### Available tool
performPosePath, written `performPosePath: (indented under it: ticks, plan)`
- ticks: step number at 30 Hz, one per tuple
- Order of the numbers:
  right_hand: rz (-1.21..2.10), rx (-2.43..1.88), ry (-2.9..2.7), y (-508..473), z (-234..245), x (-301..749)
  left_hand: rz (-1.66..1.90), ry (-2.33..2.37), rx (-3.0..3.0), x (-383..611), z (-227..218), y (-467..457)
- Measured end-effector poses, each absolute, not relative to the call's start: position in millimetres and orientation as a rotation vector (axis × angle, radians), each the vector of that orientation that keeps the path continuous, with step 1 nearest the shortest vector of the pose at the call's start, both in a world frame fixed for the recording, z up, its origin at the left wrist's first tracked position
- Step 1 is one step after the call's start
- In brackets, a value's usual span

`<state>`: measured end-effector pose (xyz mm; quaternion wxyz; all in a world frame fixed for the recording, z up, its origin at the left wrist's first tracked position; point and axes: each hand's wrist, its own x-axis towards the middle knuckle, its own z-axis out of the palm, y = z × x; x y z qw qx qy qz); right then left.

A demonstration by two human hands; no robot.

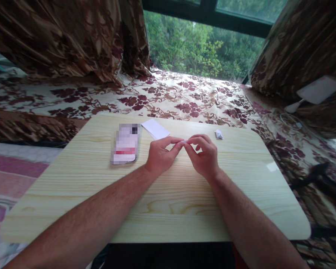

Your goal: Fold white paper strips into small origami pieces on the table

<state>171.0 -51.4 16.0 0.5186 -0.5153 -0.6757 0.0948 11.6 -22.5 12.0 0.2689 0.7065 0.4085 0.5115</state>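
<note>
Above the middle of the table, my left hand (162,152) and my right hand (204,154) meet fingertip to fingertip. Pinched between the thumbs and index fingers of both is a small piece of white paper (184,142), mostly covered by the fingertips. Its exact shape cannot be made out. Flat sheets of white paper (156,129) lie just beyond my left hand. A little folded white paper piece (218,134) rests on the table, beyond and to the right of my right hand.
The wood-grain table (168,224) has rounded corners. A phone (126,144), partly pixelated, lies left of my hands. A white patch (272,166) is near the right edge. Behind are a flower-patterned cloth (184,97), curtains (81,37) and a white lamp (320,89).
</note>
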Motion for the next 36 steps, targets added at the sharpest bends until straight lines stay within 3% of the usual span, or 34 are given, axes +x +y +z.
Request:
performPosePath:
  ticks: [14, 24, 36]
  plan:
    - [0.488, -1.228, -1.473, -47, 11, 169, 1.249, 0.998, 1.477, 15, 5, -17]
    - [0.866, -1.161, -1.304, -42, 7, 172, 1.218, 1.046, 1.344, 14, 12, -13]
    - [0.894, -1.17, -1.272, -44, 12, 169, 1.197, 1.034, 1.33, 13, 12, -13]
